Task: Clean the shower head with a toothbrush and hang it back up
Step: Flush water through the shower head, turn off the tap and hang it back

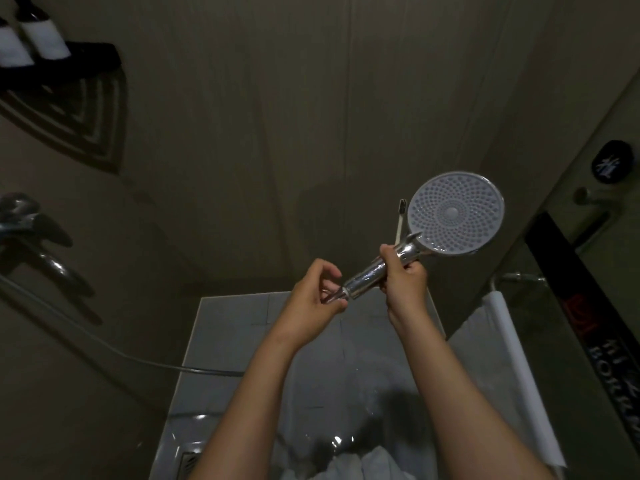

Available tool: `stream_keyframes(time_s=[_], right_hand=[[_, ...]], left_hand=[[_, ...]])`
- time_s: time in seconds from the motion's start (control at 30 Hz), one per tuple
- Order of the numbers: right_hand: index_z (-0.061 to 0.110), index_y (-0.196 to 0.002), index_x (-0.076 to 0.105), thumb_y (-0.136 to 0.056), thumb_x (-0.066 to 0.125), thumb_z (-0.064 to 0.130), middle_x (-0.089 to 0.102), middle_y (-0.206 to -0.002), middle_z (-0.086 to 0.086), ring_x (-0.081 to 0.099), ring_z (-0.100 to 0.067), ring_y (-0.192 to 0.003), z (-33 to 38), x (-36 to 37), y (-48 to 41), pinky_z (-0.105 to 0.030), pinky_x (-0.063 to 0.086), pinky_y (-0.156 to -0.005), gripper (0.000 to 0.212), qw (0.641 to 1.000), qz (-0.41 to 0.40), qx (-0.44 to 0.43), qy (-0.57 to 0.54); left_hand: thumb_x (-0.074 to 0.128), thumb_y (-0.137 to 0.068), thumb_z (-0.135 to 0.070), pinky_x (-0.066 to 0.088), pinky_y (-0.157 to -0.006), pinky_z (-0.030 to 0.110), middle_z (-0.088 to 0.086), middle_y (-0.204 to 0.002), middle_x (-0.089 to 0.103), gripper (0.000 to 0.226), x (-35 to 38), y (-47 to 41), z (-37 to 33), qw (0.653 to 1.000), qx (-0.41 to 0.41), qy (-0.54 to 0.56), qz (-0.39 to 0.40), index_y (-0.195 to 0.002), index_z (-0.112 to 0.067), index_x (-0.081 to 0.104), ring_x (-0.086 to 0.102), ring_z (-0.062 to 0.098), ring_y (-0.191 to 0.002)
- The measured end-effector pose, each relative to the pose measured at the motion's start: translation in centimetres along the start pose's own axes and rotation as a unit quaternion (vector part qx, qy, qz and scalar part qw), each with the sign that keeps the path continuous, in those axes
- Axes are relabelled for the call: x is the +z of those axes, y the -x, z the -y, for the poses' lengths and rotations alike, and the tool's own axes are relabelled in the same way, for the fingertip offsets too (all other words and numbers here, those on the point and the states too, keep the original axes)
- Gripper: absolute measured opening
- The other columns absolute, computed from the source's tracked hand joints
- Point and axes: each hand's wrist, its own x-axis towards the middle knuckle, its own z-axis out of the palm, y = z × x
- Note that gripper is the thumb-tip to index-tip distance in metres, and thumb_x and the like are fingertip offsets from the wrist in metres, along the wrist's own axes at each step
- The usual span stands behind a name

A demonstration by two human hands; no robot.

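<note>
- Holding the shower head (455, 213) up in mid-air before the wall, above the far edge of the shower floor (225, 341), nozzle face turned toward the camera.
- Gripping its chrome handle (367, 275) with the right hand (403, 278), fingers curled round it just below the head.
- Pinching the hose end of that handle with the left hand (311, 296), thumb and fingertips closed on it. Hands apart, one at each end of the handle.
- Carrying the toothbrush (401, 220) as well, bristles up just beside the head's left rim, shaft running down behind the handle (seemingly tucked into the right hand's grip, though hidden just there).
- Trailing the hose (104, 344) off to the left, toward the mixer tap (31, 230).
- Judged to sit between scrubbing strokes or at an inspection of the face: bristles off the nozzles, head not yet hung up.
- Calls next for separating the brush from the handle grip, most likely by taking it in the left hand.
- Then steadying the head with the right and laying the bristles flat on the nozzle face without twisting the hose.
</note>
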Motion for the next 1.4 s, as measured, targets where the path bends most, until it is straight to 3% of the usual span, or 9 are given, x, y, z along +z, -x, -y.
stream_keyframes(time_s=[0.2,0.3,0.43,0.67,0.83,0.97,1.13,1.27,1.4], right_hand=[[0.019,-0.070,0.058,-0.085,0.066,0.019,0.056,-0.064,0.004,0.053,-0.009,-0.058,-0.1,0.1,0.6,-0.024,0.040,-0.056,0.018,1.000,-0.009,-0.005,-0.005],[0.019,-0.071,0.058,-0.085,0.067,0.021,0.056,-0.064,0.003,0.053,-0.011,-0.059,-0.4,-0.2,1.1,-0.025,0.040,-0.057,0.017,1.000,-0.022,-0.010,-0.007],[0.019,-0.072,0.058,-0.086,0.066,0.020,0.058,-0.067,0.003,0.055,-0.011,-0.063,-0.3,-0.2,1.5,-0.026,0.042,-0.060,0.016,1.000,-0.021,-0.011,-0.011],[0.019,-0.068,0.054,-0.085,0.067,0.022,0.053,-0.062,0.004,0.050,-0.010,-0.056,-0.2,-0.8,1.3,-0.025,0.038,-0.055,0.022,0.999,-0.034,-0.011,0.002],[0.019,-0.070,0.054,-0.086,0.066,0.021,0.055,-0.062,0.003,0.051,-0.009,-0.055,-0.1,-0.9,1.3,-0.023,0.038,-0.053,0.020,0.999,-0.031,-0.003,-0.008],[0.018,-0.073,0.057,-0.085,0.067,0.023,0.057,-0.067,0.001,0.054,-0.013,-0.060,-0.2,-1.0,1.1,-0.027,0.040,-0.057,0.016,0.999,-0.041,-0.006,-0.007],[0.017,-0.076,0.057,-0.084,0.067,0.023,0.061,-0.074,-0.003,0.058,-0.017,-0.069,-0.6,-0.8,1.1,-0.029,0.042,-0.062,0.014,0.999,-0.041,0.007,-0.007],[0.018,-0.075,0.058,-0.084,0.067,0.022,0.063,-0.076,-0.005,0.060,-0.018,-0.071,-0.8,-0.6,1.2,-0.027,0.042,-0.061,0.014,0.999,-0.045,0.014,-0.007],[0.018,-0.073,0.057,-0.085,0.066,0.023,0.062,-0.074,-0.003,0.059,-0.017,-0.069,-0.9,-0.5,1.3,-0.028,0.042,-0.060,0.016,0.999,-0.049,0.016,0.000]], left_hand=[[0.073,-0.070,0.000,0.044,-0.062,0.010,-0.005,-0.080,0.051,0.044,0.1,0.5,-0.4,0.998,0.024,-0.045,-0.021,-0.090,-0.028,0.046,0.050,-0.005,-0.063],[0.067,-0.083,-0.015,0.048,-0.062,0.015,0.004,-0.090,0.062,0.030,0.0,0.6,-0.5,0.999,-0.033,0.001,0.002,-0.102,-0.019,0.044,0.062,0.008,-0.074],[0.047,-0.092,-0.011,0.038,-0.058,0.028,0.021,-0.090,0.071,0.013,-0.6,0.1,-0.3,0.996,-0.076,0.030,0.030,-0.099,-0.021,0.043,0.061,0.021,-0.072],[0.058,-0.084,0.006,0.042,-0.060,0.009,0.005,-0.080,0.056,0.031,-0.1,0.5,0.3,0.999,-0.010,0.027,0.045,-0.092,-0.021,0.044,0.057,0.002,-0.065],[0.067,-0.068,0.007,0.040,-0.063,0.012,-0.005,-0.082,0.052,0.041,0.7,0.3,0.4,0.996,0.072,-0.052,-0.006,-0.083,-0.026,0.049,0.048,0.001,-0.067],[0.067,-0.080,-0.005,0.043,-0.064,0.014,-0.005,-0.086,0.056,0.028,0.5,0.4,0.2,0.999,0.019,-0.028,0.040,-0.094,-0.019,0.047,0.057,0.005,-0.070],[0.040,-0.096,-0.006,0.045,-0.063,0.023,0.003,-0.090,0.069,0.015,0.1,0.7,0.1,0.993,-0.072,0.055,0.077,-0.097,-0.019,0.047,0.068,0.012,-0.074],[0.049,-0.093,0.000,0.049,-0.064,0.021,0.007,-0.084,0.069,0.017,-0.4,0.8,0.8,0.993,-0.051,0.076,0.073,-0.093,-0.017,0.053,0.067,0.011,-0.070],[0.065,-0.080,0.006,0.045,-0.063,0.013,-0.009,-0.074,0.059,0.026,-0.2,0.6,0.9,0.999,-0.010,0.032,0.034,-0.084,-0.017,0.053,0.054,0.007,-0.066]])
